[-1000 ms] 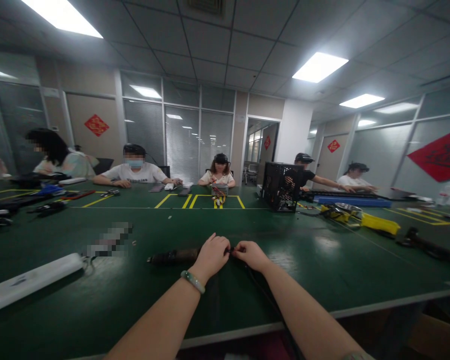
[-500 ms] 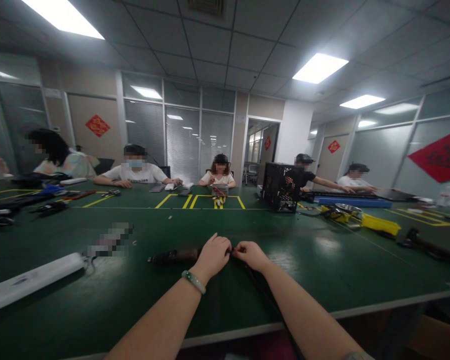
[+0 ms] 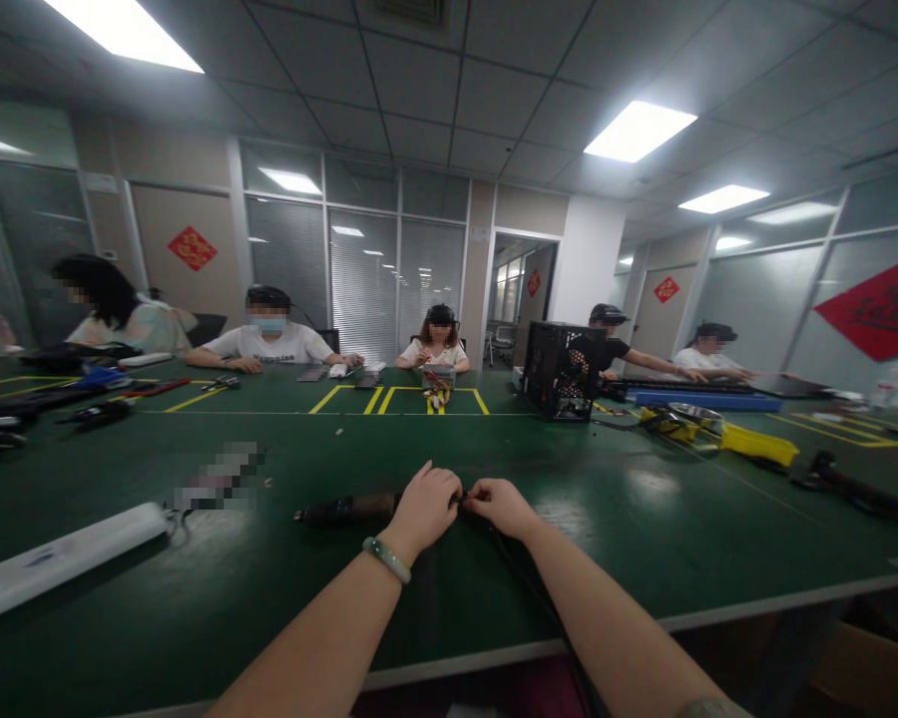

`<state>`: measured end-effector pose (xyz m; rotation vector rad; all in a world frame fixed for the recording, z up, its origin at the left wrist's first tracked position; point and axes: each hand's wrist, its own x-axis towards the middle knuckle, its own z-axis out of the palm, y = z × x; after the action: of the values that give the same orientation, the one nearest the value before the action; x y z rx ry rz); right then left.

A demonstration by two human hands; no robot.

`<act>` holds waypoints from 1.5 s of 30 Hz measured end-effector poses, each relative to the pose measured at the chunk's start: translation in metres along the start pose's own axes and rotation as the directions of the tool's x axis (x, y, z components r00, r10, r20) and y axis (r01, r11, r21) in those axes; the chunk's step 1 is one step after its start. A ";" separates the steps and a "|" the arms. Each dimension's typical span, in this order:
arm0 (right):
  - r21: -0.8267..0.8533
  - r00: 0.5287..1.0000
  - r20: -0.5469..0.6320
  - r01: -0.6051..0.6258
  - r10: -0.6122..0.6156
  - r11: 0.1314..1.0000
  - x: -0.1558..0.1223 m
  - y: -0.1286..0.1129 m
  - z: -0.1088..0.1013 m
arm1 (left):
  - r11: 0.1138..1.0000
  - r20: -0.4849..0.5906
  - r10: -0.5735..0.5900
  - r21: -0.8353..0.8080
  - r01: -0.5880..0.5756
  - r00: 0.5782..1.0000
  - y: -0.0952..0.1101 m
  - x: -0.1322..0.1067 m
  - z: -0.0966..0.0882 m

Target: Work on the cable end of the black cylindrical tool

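Observation:
My left hand (image 3: 423,509), a green bangle on its wrist, is curled closed over the right end of a dark rod-shaped tool (image 3: 344,512) that lies on the green table (image 3: 269,588). My right hand (image 3: 503,505) meets it fingertip to fingertip, pinching a small dark part between them that is too small to name. A black cable (image 3: 528,588) runs from the hands back along my right forearm toward the table's near edge.
A white power strip (image 3: 60,561) lies at the left. Farther back stand a black mesh case (image 3: 561,371), yellow parts (image 3: 755,444) and scattered tools. Several people sit working along the far side. Yellow tape lines mark the table.

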<state>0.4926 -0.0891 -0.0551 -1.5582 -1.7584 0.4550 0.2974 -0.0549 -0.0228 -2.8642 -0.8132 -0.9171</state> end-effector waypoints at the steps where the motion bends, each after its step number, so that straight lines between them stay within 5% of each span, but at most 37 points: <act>1: 0.000 1.000 -0.001 -0.001 0.001 1.000 0.000 0.000 0.000 | 1.000 -0.005 -0.005 0.002 0.005 1.000 0.000 0.000 0.000; 45: -0.023 1.000 -0.006 -0.005 0.005 1.000 0.002 0.000 0.002 | 1.000 0.014 -0.006 0.011 0.006 1.000 0.002 0.000 -0.004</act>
<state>0.4918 -0.0871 -0.0559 -1.5783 -1.7615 0.4341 0.2964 -0.0578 -0.0190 -2.8635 -0.8264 -0.8915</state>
